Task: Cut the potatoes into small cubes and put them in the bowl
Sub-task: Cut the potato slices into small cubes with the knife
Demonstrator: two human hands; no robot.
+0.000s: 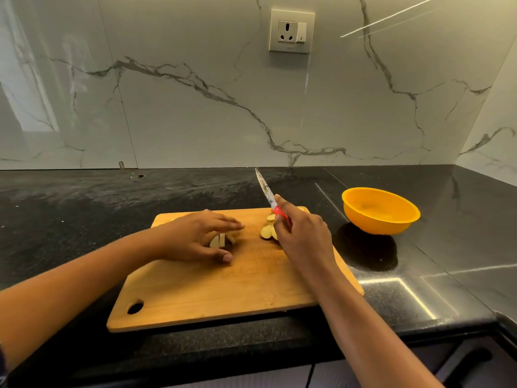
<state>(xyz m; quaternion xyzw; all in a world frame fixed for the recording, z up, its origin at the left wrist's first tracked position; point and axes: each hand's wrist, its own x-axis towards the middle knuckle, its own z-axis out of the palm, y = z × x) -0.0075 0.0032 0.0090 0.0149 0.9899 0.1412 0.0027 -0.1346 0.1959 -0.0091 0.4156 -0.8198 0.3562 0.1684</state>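
While the right hand (302,236) grips a red-handled knife (265,189), the left hand (193,236) lies flat-fingered over pale potato slices (219,241).

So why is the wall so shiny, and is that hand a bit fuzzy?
Head view: the glossy marble wall reflects a bright window-like patch on the left and thin light streaks at top right; the black counter shows glare lines too; the orange bowl has a dark shadow in front of it; the left hand looks slightly blurred at its fingertips.
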